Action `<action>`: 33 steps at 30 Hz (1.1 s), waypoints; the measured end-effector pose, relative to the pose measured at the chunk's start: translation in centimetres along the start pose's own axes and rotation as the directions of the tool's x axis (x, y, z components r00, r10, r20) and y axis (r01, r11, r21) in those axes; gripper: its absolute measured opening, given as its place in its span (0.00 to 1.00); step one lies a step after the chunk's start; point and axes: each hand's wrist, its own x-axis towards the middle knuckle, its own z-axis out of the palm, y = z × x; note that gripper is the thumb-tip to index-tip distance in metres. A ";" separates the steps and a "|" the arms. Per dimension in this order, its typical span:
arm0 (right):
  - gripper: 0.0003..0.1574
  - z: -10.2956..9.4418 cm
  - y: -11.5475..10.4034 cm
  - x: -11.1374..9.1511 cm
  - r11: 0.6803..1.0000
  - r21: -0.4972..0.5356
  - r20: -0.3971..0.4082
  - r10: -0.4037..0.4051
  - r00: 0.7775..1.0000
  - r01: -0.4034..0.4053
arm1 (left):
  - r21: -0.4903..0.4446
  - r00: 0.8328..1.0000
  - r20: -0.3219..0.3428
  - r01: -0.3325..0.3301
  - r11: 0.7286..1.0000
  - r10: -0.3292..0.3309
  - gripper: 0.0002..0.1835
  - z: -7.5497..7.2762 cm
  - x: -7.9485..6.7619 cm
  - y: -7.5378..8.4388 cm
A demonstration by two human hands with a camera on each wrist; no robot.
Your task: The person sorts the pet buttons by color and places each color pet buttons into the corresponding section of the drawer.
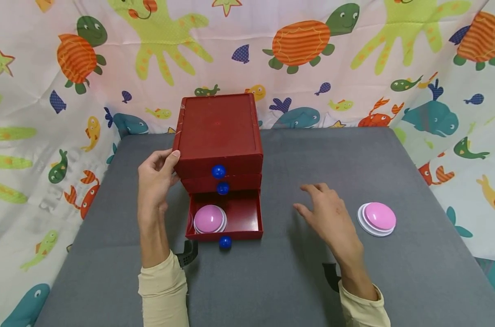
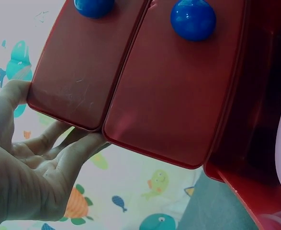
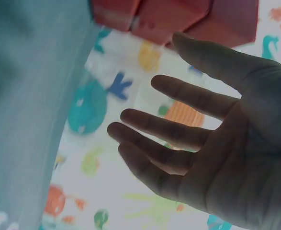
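A red drawer cabinet (image 1: 217,127) with blue knobs stands at mid-table. My left hand (image 1: 155,177) touches its upper left side, thumb at the front top corner and the other fingers fairly straight along the side. Its bottom drawer (image 1: 247,215) is pulled out. In the left part of that drawer sits a pink push button (image 1: 208,219) on a white base. My right hand (image 1: 330,218) hovers over the table between the cabinet and a second pink push button (image 1: 379,215), fingers loosely spread and holding nothing. The right wrist view shows the palm (image 3: 245,148) with nothing in it.
The two upper drawers are closed, each with a blue knob (image 1: 218,171) at the front. A grey cloth (image 1: 296,286) covers the table. A curtain printed with sea animals (image 1: 239,77) hangs at the back and along both sides.
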 end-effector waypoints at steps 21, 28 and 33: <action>0.59 -2.1 12.6 -0.9 0.911 -0.109 0.246 0.412 0.877 -0.397 | 0.021 1.000 -0.017 0.012 1.000 -0.012 0.23 0.1 0.2 -0.2; 0.58 -1.6 14.5 -0.9 0.897 -0.066 0.237 0.439 0.867 -0.436 | 0.037 1.000 -0.018 0.007 0.999 -0.006 0.23 0.1 0.2 -0.2; 0.52 -1.3 15.4 -0.9 0.902 -0.062 0.215 0.430 0.877 -0.428 | 0.040 1.000 -0.016 -0.003 0.999 0.003 0.23 0.1 0.1 -0.2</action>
